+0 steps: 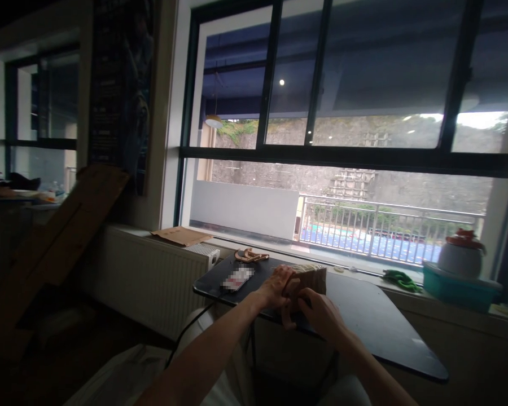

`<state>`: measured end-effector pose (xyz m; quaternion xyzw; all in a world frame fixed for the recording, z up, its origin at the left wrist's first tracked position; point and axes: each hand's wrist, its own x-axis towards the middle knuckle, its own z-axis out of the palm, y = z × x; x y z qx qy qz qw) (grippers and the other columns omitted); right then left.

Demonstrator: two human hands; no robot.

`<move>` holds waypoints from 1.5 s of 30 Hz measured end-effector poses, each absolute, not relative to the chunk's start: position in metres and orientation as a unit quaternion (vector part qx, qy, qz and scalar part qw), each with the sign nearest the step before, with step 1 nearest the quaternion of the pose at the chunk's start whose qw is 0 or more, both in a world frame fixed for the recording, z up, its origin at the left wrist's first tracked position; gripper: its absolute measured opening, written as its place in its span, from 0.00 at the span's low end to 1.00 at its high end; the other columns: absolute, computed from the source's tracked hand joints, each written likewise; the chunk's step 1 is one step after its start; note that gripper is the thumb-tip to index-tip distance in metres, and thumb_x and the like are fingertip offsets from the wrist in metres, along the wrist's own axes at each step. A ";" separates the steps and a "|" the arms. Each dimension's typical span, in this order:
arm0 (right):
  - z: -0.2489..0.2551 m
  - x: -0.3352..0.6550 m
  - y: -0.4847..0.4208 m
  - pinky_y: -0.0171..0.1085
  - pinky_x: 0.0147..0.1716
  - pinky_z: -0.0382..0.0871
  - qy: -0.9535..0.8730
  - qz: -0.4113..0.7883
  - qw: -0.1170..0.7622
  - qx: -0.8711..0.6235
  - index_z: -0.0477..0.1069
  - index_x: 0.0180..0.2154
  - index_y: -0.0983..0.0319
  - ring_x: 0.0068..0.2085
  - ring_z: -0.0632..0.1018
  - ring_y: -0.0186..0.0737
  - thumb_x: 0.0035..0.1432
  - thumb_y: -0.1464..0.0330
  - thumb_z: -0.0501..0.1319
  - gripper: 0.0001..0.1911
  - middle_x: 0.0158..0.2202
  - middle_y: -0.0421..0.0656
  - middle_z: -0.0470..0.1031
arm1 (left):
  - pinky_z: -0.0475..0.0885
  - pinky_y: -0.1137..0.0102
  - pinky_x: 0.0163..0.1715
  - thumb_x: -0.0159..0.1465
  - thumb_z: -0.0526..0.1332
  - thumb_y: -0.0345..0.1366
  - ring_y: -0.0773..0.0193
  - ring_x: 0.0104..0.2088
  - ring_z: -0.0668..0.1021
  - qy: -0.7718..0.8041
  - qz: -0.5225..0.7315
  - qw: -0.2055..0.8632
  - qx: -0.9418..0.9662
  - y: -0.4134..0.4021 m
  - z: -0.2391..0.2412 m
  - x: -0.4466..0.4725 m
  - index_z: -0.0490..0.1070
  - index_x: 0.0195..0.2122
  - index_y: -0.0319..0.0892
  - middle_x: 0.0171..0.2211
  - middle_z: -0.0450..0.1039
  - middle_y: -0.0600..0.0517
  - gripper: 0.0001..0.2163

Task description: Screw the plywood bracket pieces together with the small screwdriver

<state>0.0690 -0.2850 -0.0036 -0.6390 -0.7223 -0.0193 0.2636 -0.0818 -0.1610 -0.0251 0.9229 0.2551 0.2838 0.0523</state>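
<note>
A brown box-like piece (317, 276), cardboard or wood, stands on the dark folding table (364, 307) near its front edge. My left hand (275, 286) is closed around its left side. The fingers of my right hand (319, 313) are curled against its near face; what they pinch there is hidden. Below my left hand, a curved brown strip (288, 318) hangs at the table's edge. Left of my hands lies a phone (238, 279) with a blurred screen. Behind it are curved brown pieces (251, 256).
Beyond the table is a windowsill with a flat brown sheet (182, 235), a green cloth (401, 280) and a teal tub (459, 286) beside a white container with an orange top (460, 255). A radiator (152, 282) stands at left. A black cable (190, 327) runs off the table.
</note>
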 end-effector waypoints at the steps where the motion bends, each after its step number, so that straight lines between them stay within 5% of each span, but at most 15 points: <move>1: -0.003 0.069 -0.285 0.33 0.31 0.57 -0.722 -0.019 0.263 -0.640 0.72 0.40 0.57 0.37 0.77 0.39 0.60 0.64 0.52 0.12 0.36 0.42 0.79 | 0.48 0.51 0.63 0.46 0.68 0.31 0.45 0.63 0.53 0.257 0.284 0.053 0.922 -0.161 -0.025 -0.082 0.53 0.58 0.41 0.61 0.53 0.41 0.39; 45: 0.001 0.064 -0.290 0.34 0.31 0.57 -0.720 -0.024 0.240 -0.650 0.72 0.43 0.57 0.39 0.78 0.41 0.61 0.63 0.52 0.13 0.37 0.43 0.79 | 0.48 0.53 0.62 0.45 0.68 0.31 0.47 0.63 0.54 0.252 0.282 0.048 0.925 -0.162 -0.022 -0.082 0.51 0.57 0.43 0.60 0.53 0.42 0.39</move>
